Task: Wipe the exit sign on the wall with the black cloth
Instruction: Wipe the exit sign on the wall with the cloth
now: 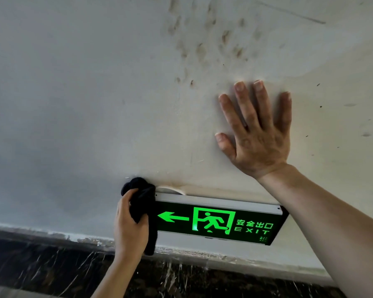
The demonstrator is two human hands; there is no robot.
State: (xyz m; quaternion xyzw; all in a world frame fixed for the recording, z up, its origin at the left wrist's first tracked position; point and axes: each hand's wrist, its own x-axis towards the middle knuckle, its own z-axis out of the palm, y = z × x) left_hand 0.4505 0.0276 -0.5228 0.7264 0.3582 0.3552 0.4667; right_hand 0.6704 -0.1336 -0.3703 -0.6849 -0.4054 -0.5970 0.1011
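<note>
A white-painted wall (95, 93), mottled with brownish smudges (202, 50) in its upper part and scattered dark specks to the right, fills most of the view. Along its foot a chipped, ragged paint edge meets a dark marble skirting (52, 265) veined in white. Low on the wall, just above that band, sits a lit exit sign (220, 222): black face, green arrow pointing left, green running figure in a doorway, Chinese characters and the word EXIT, with a pale metal strip along the top. A curl of loose white material (172, 189) lies on the wall above the sign's top-left corner. The left hand (130, 224) is closed around a bunched black cloth (143, 203), which is pressed against the sign's left end and covers that edge, a tail of fabric hanging down below. The right hand (258, 134) rests flat on the wall above the sign, fingers spread, its bare forearm crossing in front of the sign's right end.
</note>
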